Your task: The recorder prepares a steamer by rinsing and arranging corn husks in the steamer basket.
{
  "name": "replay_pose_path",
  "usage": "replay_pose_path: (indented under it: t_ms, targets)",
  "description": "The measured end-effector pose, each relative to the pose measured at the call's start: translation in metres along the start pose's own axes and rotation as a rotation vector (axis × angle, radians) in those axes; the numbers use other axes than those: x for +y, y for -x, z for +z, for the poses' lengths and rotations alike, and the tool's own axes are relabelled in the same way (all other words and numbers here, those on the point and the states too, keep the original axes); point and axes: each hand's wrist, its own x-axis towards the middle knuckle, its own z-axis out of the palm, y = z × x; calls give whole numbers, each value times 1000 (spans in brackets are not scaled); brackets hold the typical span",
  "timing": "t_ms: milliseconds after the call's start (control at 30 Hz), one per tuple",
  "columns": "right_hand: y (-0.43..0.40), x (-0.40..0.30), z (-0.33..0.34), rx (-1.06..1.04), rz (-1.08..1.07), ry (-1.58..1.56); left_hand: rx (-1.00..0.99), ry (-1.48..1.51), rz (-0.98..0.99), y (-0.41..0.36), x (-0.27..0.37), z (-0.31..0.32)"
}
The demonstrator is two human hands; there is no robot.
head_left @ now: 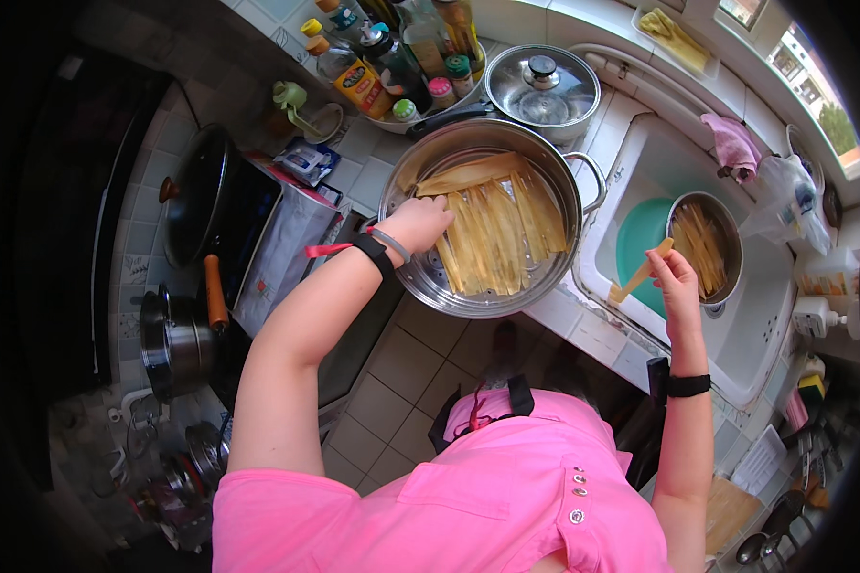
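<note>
My left hand (426, 220) reaches over the left rim of a wide stainless steel steamer (577, 236), its fingers on a strip at the edge of the layer inside. Flat yellowish strips, which look like dried corn husks (484, 240), lie side by side on the perforated bottom, with wider ones across the top. Over the sink, my right hand (674, 276) pinches a single folded strip (641, 271) between thumb and fingers. Just right of that hand, a steel pot (740, 247) in the sink holds more such strips. Beneath the held strip is a green basin (638, 229).
A lidded saucepan (543, 89) stands behind the steamer, beside a tray of bottles and shakers (394, 86). The white sink (745, 344) lies to the right. A dark wok lid (201, 197) and a steel pot (179, 344) are at the left.
</note>
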Motion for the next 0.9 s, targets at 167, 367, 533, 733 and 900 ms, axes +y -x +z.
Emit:
replay_pose_path:
  t_ms: [167,367,533,733,900]
  targets:
    - [2,0,-1,6,-6,-11,-42,-41,97,-7,-5,-2]
    - [4,1,-1,35,-1,-25,19,-27,99,0,-5,1]
    - [4,1,1,35,8,-27,-48,-56,103,4,0,-5]
    - [0,-5,14,38,-42,-232,35,237,11,14,0,-44]
    - [1,-23,32,17,-93,-153,296,876,-173,17,28,-69]
